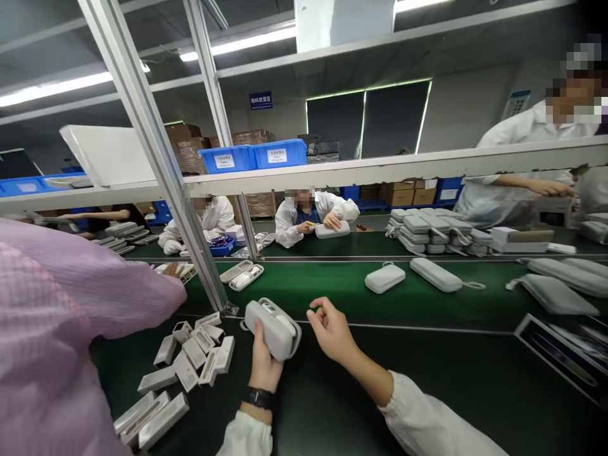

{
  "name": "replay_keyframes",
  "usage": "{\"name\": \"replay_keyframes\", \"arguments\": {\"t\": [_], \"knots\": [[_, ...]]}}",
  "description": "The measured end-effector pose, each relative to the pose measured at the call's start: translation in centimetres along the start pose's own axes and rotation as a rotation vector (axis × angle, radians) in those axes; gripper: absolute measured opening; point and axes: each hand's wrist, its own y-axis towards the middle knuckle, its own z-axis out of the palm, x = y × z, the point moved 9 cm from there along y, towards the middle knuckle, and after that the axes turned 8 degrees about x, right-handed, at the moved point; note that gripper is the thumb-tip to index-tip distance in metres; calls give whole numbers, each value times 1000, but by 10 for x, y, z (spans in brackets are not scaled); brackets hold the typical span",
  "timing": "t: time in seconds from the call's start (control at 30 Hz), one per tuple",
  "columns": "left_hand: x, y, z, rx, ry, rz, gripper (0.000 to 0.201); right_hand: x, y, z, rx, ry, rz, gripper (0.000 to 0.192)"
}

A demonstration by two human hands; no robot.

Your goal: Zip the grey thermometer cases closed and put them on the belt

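Note:
My left hand (265, 368), with a black band on its wrist, is closed around a light grey zip case (272, 330) above the dark green worktop. The case's lid stands slightly ajar, and a strip of white contents shows through the gap. Just to the right, my right hand (332, 332) is raised with loosely bent fingers and the thumb apart, holding nothing and not touching the case. Beyond my hands, an opened case (246, 277) with white items inside lies on the green conveyor belt (313, 285).
Small white boxes (194, 350) lie scattered at the left, beside a co-worker's pink sleeve (137, 291). More grey cases (437, 275) sit on the belt, with a stack of cases (422, 228) behind. A metal post (156, 139) rises at left. Co-workers sit opposite.

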Motion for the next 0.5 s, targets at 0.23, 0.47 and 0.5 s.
{"name": "replay_keyframes", "arguments": {"t": [0.23,0.47,0.5], "knots": [[-7,1,-9,-50,-153,27,32,-61,-38,80,362,206,180,30],[-5,-4,15,77,-52,151,32,-60,-28,98,279,440,165,37],[-5,-6,16,77,-29,170,33,-61,-28,97,252,425,172,37]]}}
